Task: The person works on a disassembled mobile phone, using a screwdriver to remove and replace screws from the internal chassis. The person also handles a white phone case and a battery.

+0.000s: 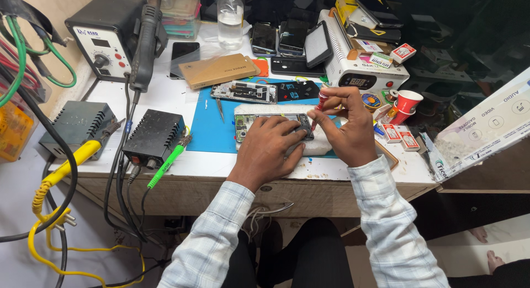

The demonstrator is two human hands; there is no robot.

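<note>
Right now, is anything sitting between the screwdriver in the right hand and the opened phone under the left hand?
Nothing visible. The right hand holds the red-handled screwdriver with its tip down at the right end of the opened phone, which the left hand presses on the white pad. The exact contact point is too small to see.

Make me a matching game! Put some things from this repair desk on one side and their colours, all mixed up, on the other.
Things:
1. paper cup
2. work mat
3. soldering iron handle by the black box
4. cable hanging at the desk's left

Colours:
A. green
B. yellow
C. red
D. blue

Pairs: 1-C, 2-D, 3-A, 4-B
</note>
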